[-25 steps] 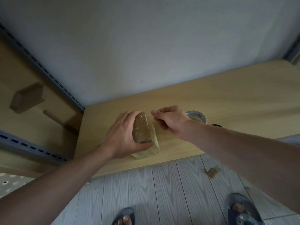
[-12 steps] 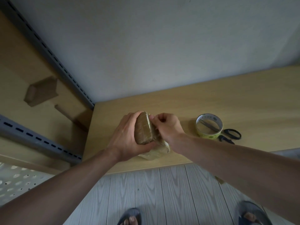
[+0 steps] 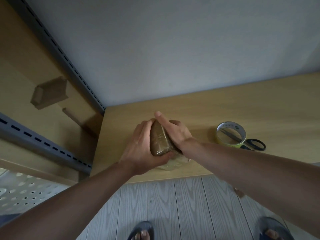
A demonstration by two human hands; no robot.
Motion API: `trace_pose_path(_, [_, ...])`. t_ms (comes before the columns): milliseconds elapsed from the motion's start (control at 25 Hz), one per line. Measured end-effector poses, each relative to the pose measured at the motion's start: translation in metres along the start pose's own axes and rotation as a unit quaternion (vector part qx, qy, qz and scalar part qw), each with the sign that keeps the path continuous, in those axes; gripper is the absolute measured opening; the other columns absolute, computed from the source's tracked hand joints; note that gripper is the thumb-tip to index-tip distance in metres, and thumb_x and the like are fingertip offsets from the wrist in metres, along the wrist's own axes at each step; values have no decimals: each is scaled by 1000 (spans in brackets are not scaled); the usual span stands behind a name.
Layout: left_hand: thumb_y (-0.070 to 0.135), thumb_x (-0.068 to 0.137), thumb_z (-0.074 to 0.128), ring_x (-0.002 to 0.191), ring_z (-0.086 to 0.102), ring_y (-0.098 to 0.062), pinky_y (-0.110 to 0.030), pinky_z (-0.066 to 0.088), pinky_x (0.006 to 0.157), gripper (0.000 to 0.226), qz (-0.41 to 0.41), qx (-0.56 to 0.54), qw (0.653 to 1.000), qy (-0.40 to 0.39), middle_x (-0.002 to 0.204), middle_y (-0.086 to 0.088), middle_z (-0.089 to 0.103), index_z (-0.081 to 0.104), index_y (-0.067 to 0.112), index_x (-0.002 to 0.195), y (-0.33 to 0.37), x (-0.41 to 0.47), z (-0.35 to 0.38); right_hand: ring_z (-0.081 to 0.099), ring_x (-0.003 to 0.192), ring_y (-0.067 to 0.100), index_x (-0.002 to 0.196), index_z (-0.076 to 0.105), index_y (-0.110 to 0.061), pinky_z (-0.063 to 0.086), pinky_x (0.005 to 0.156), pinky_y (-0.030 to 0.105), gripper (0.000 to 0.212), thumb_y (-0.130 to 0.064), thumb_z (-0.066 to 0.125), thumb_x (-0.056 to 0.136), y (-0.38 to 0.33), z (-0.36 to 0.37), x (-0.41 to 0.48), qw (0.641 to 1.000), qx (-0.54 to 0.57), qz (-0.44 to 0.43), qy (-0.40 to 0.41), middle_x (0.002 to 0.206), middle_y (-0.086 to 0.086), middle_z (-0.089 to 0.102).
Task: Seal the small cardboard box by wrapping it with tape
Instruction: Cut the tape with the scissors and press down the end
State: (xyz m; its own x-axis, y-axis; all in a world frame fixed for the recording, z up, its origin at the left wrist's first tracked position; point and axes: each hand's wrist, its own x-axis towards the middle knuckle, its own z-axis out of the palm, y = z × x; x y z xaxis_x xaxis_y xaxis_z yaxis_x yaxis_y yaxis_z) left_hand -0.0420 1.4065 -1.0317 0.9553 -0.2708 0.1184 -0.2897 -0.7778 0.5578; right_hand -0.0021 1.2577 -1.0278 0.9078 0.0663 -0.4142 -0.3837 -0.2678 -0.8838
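Near the front edge of the bench [image 3: 259,104], toward its left corner, the small cardboard box [image 3: 158,141] sits clamped between both hands, its long axis running from front edge to back. Left hand [image 3: 140,146] cups its left side, thumb under the near end; right hand [image 3: 174,134] lies flat along the right face, fingers extended, probably pressing tape down. Tape roll [image 3: 231,134] and scissors [image 3: 254,144] lie well apart to the right, nearer the right hand.

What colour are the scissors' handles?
Black handles on the scissors, clearest in the head view, beside the tape roll.
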Motion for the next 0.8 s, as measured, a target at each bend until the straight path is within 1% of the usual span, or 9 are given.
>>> trace_pose_path(80, [65, 61, 78, 120, 46, -12, -34, 43, 102, 104, 3, -10, 1000, -10, 129, 8, 45, 35, 19, 144, 0, -1, 0, 69, 94, 25, 93, 72, -19, 54, 93, 45, 77, -89, 44, 75, 10, -3, 1, 1000, 9, -3, 4, 96, 4, 74])
trace_pose_path(160, [69, 61, 71, 124, 44, -12, -33, 41, 105, 108, 4, -9, 1000, -21, 134, 5, 45, 33, 16, 147, -2, -1, -1, 70, 93, 27, 91, 72, -15, 55, 91, 44, 68, -76, 43, 89, 19, -5, 2, 999, 12, -19, 26, 93, 7, 75])
trace_pose_path(240, [71, 62, 69, 124, 45, -14, -33, 41, 105, 110, 3, -4, 1000, -22, 136, 4, 45, 32, 15, 149, -4, 0, -1, 67, 99, 30, 96, 71, -11, 53, 93, 43, 62, -62, 36, 100, 20, -7, 4, 999, -23, -30, 39, 100, 11, 73])
trace_pose_path(280, [71, 63, 68, 124, 45, -14, -33, 42, 105, 110, 3, -2, 1000, -21, 136, 4, 45, 32, 14, 149, -5, 0, -1, 65, 103, 31, 103, 70, -11, 51, 95, 42, 62, -60, 31, 102, 18, -7, 3, 998, -39, -23, 39, 105, 12, 71])
trace_pose_path(360, [71, 64, 70, 122, 45, -12, -31, 41, 103, 108, 11, 1, 1000, -20, 133, 5, 46, 33, 15, 148, -4, 0, 0, 62, 107, 30, 117, 66, -16, 48, 97, 42, 74, -73, 24, 96, 12, -8, -1, 999, -42, -7, 11, 114, 10, 67])
trace_pose_path(440, [70, 64, 70, 119, 44, -8, -26, 39, 99, 104, 12, -7, 1000, -16, 129, 9, 45, 33, 18, 146, -1, -1, 2, 64, 104, 26, 115, 65, -21, 49, 97, 43, 86, -90, 28, 80, 11, -10, -6, 998, -53, -19, -23, 112, 6, 67])
trace_pose_path(480, [69, 64, 70, 119, 43, -7, -24, 38, 98, 102, 8, -12, 1000, -13, 128, 10, 44, 33, 19, 145, 2, -2, 3, 65, 101, 24, 110, 66, -21, 51, 96, 44, 85, -92, 33, 76, 14, -10, -6, 998, -54, -27, -28, 108, 5, 69])
trace_pose_path(640, [70, 63, 67, 117, 40, -4, -20, 33, 96, 99, -2, -13, 1000, -4, 123, 16, 39, 34, 22, 144, 13, -4, 6, 70, 94, 21, 101, 68, -22, 55, 93, 47, 64, -79, 43, 86, 24, -16, -9, 999, -3, -39, -24, 98, 2, 74])
trace_pose_path(800, [71, 63, 66, 119, 41, -7, -19, 31, 98, 104, -8, -9, 1000, -4, 125, 15, 38, 33, 18, 147, 11, -4, 6, 69, 97, 21, 106, 69, -20, 53, 95, 47, 55, -67, 44, 94, 26, -15, -8, 998, -2, -54, -16, 100, 3, 74])
